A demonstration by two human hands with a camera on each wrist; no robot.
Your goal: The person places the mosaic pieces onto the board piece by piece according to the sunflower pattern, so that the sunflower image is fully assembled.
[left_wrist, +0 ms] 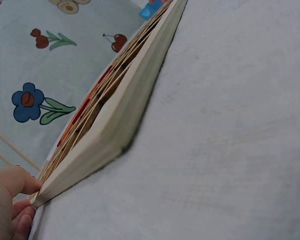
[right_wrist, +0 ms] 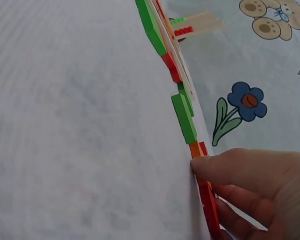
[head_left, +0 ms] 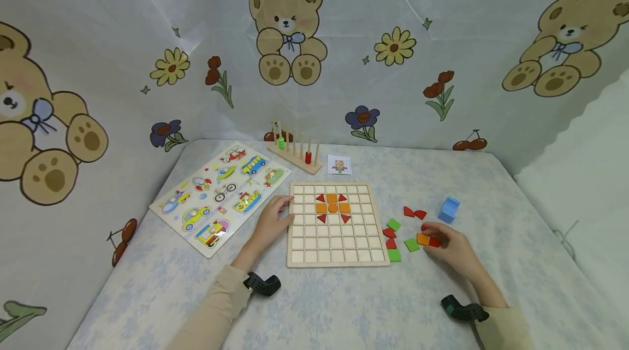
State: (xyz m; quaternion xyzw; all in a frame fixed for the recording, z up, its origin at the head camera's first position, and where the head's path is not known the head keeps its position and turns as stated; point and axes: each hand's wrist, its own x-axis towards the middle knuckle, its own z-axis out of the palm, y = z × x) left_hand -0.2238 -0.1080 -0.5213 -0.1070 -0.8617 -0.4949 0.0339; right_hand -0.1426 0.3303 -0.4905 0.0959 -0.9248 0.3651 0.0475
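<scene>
A wooden grid board [head_left: 314, 243] lies before me, with red triangle-like pieces, orange squares and an orange circle [head_left: 332, 208] in its upper middle cells. My left hand [head_left: 269, 221] holds the board's left edge, thumb and bent fingertips against the frame. To the right of the board, my right hand [head_left: 452, 249] has its thumb and curled fingers around a red piece [head_left: 434, 242]. An orange square [head_left: 421, 238] touches that piece beside the thumb. In the right wrist view, the thumb [right_wrist: 215, 167] overlaps the orange piece, and red pieces [right_wrist: 208, 207] show below it.
Loose green squares [head_left: 411, 244] and red pieces [head_left: 408, 211] lie between board and right hand. Behind that hand is a blue open box [head_left: 449, 209]. A picture puzzle board [head_left: 206, 200] lies left; a peg stand [head_left: 297, 160] and pattern card [head_left: 339, 164] are at the back.
</scene>
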